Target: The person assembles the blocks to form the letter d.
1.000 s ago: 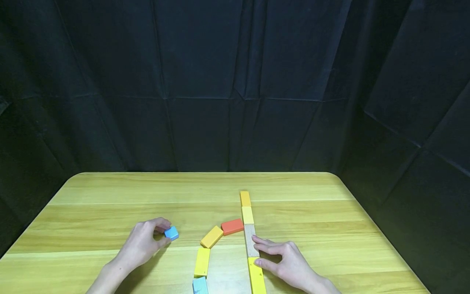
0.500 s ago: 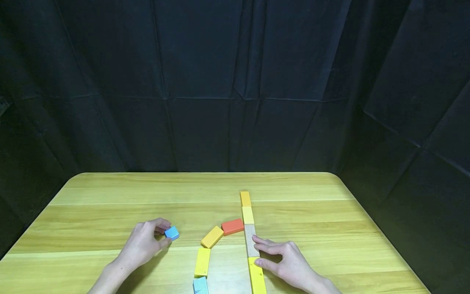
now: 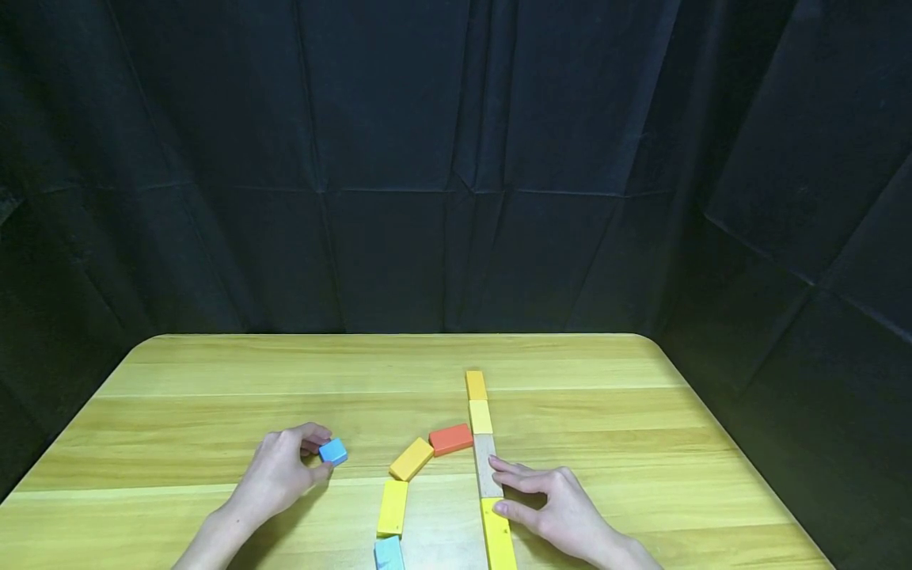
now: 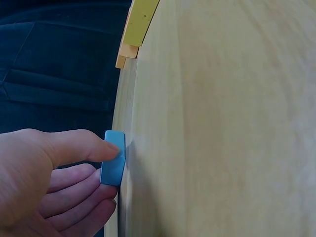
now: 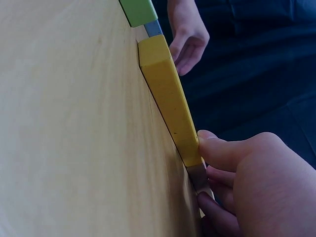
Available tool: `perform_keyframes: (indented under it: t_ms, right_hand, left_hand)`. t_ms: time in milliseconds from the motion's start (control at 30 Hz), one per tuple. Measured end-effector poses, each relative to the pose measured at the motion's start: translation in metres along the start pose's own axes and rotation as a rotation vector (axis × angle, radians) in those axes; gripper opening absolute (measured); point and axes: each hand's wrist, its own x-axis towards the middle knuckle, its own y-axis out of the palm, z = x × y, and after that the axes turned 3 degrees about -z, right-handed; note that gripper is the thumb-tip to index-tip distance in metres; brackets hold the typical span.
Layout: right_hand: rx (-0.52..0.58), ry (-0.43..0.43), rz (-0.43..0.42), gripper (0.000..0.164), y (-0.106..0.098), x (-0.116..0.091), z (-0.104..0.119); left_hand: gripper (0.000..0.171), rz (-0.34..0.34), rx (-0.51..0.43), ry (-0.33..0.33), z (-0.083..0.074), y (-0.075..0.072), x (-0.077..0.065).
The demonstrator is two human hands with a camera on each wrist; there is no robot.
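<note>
A small blue block point(image 3: 332, 452) on the left of the table is pinched between the thumb and fingers of my left hand point(image 3: 278, 471). In the left wrist view the thumb presses one face of it. My right hand point(image 3: 552, 503) rests on a straight column of blocks: its fingertips touch the grey block point(image 3: 484, 463), while the thumb lies on the long yellow block point(image 3: 500, 542). Beyond the grey one stand a pale yellow block point(image 3: 480, 417) and an orange block point(image 3: 476, 385). The near end of the column is cut off in the head view.
A curve of blocks runs left from the column: red block point(image 3: 451, 439), yellow-orange block point(image 3: 411, 459), yellow block point(image 3: 392, 508), light blue block point(image 3: 389, 554). A green block point(image 5: 138, 11) shows in the right wrist view. Black curtains point(image 3: 399, 174) hang behind the wooden table point(image 3: 235, 372).
</note>
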Motion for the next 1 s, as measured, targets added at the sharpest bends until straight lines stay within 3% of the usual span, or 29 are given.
perform_keyframes:
  t_ms: [267,1000]
  right_hand:
    - [-0.001,0.002,0.001,0.044,-0.0002,0.0003,0.0005]
    - [-0.003,-0.006,-0.002,0.043,0.0,0.0,0.0012]
  left_hand:
    - [0.039,0.007,0.011,0.015,0.0006,-0.0002,0.0003]
    - [0.037,0.006,-0.011,-0.021,0.0004,0.0009,0.0009]
